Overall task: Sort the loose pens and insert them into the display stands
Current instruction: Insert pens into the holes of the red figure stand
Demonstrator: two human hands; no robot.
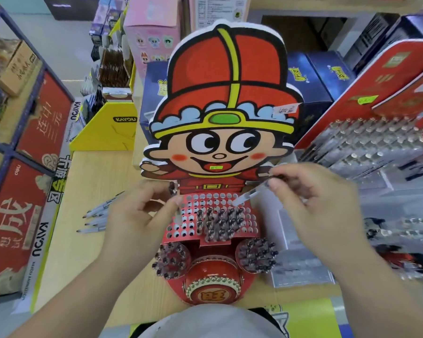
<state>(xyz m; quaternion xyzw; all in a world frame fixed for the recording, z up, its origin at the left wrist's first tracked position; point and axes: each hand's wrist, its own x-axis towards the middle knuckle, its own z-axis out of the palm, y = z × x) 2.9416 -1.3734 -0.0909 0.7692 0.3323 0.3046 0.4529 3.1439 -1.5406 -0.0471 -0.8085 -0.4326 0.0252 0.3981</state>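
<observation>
A red cartoon-figure display stand stands on the wooden counter in front of me. Its perforated red tray holds several dark-capped pens in the middle and right holes. My right hand pinches a clear pen, tilted with its tip down over the tray's upper right holes. My left hand pinches another pen at the tray's upper left corner, its dark top showing above my fingers. Several loose pens lie on the counter left of my left hand.
Two round pen clusters flank a red drum at the stand's base. A second stand full of clear pens rises at the right. A yellow card box and red boxes sit left.
</observation>
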